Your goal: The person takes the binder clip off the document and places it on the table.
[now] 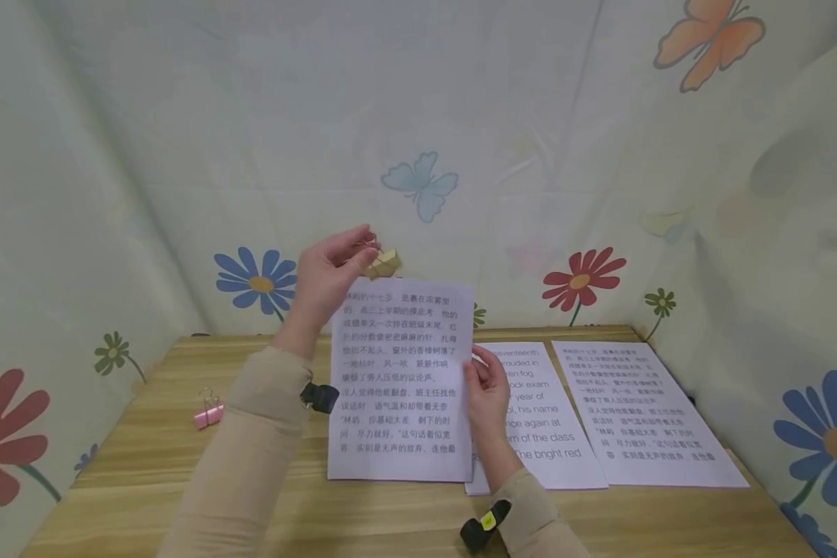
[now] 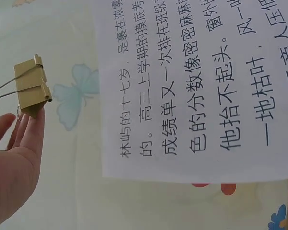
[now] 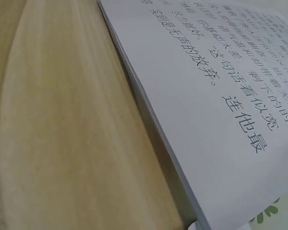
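My left hand [image 1: 324, 271] pinches the wire handles of a gold binder clip [image 1: 384, 263], just above the top edge of an upright sheaf of printed paper [image 1: 401, 465]. In the left wrist view the clip [image 2: 30, 86] stands a little apart from the paper's edge, its handles between thumb and fingers. My right hand [image 1: 488, 391] holds the sheaf by its right edge, thumb on the front and fingers curled behind. Several layers show along the bottom edge of the sheaf [image 3: 182, 148], close to the wooden table, in the right wrist view.
To the right on the wooden table [image 1: 139, 480] lie a page in English [image 1: 551, 465], partly behind the sheaf, and a page in Chinese [image 1: 669, 473]. A pink binder clip [image 1: 208, 417] sits at the left. A flower-printed cloth [image 1: 502, 256] hangs behind the table.
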Motion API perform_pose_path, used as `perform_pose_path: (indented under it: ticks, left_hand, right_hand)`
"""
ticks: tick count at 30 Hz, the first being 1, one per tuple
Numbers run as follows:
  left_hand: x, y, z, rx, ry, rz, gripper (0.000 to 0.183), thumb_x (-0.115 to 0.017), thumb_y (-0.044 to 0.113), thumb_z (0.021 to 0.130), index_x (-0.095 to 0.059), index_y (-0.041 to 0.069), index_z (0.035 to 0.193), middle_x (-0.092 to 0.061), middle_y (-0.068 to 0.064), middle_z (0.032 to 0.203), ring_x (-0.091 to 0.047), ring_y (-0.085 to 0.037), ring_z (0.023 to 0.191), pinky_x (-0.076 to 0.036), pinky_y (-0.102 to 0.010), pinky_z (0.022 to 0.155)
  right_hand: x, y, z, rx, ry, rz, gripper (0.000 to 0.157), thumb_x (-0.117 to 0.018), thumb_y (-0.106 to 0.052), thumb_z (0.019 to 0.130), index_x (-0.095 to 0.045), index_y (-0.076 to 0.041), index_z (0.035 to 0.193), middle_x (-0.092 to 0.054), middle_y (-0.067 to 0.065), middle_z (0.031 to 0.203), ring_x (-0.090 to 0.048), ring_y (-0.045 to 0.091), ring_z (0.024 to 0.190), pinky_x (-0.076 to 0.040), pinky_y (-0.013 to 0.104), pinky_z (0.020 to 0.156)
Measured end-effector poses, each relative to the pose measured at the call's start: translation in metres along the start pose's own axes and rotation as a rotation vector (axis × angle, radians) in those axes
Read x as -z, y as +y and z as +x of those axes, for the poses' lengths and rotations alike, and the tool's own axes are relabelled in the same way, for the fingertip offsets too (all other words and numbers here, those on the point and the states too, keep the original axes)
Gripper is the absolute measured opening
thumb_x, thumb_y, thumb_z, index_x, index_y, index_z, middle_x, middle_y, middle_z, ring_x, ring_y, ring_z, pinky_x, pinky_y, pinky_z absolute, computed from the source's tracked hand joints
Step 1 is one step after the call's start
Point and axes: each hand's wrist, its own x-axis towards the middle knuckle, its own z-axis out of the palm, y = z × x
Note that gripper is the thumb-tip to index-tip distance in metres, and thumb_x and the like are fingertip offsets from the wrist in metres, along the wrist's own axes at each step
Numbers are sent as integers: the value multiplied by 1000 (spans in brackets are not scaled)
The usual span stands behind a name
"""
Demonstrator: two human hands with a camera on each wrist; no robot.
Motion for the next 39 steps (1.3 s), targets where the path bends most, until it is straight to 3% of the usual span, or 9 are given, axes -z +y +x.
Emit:
perform_pose_path:
  ticks: [7,15,24,39]
  left_hand:
    - [15,-6,-10,25,1,7,42,-68,15,96,-60,8,136,-65,-9,129,-63,-21,115,-50,-30,97]
    - [34,-18,-27,66,34,39,45,-69,26,95,-61,9,136,-64,-9,130,-62,-18,117,-49,-26,97]
    - [50,-28,-52,160,38,101,51,-69,35,94,-59,12,139,-63,-6,132,-60,-20,120,-48,-16,91]
    - [89,-85,-105,249,-32,304,53,-63,37,98,-57,1,137,-61,-17,132,-61,-32,117,-45,-10,84]
  right_hand:
    - [0,2,4,-5,16,-3,28,-64,-2,95,-63,-6,123,-74,12,103,-70,14,78,-56,23,62]
    - [-5,-11,5,-41,21,-12,30,-63,2,94,-61,0,125,-72,19,105,-69,10,79,-55,22,65]
    - [-6,-3,8,-65,35,-28,30,-64,0,95,-63,-5,124,-74,14,103,-69,10,80,-54,20,65]
    - [-2,3,5,-62,14,-64,29,-63,-3,96,-63,-5,125,-72,20,102,-69,11,75,-55,21,61]
